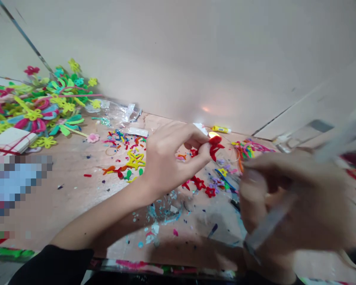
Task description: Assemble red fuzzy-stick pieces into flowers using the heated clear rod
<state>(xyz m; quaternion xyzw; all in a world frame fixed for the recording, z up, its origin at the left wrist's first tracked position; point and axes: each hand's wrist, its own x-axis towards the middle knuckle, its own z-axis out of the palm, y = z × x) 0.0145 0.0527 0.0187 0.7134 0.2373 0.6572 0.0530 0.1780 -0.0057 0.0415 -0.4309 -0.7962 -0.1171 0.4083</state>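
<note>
Over a wooden worktop (62, 206), the left hand (169, 158) is pinching a red chenille shape (216, 148) narrowly between thumb and fingertips, just above the scattered chenille cut-outs (135, 160); the shape looks light, soft and bendable, probably best held at its thicker centre. The blurred right hand (287, 198) is gripping a clear rod (269, 219)

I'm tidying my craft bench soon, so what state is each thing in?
Left hand, pinching the red shape
Red craft shape, held, bent
Right hand, blurred, curled beside the rod
Clear rod, tilted
Yellow tube, lying flat
Plastic bag, crumpled
Craft flowers, heaped
</note>
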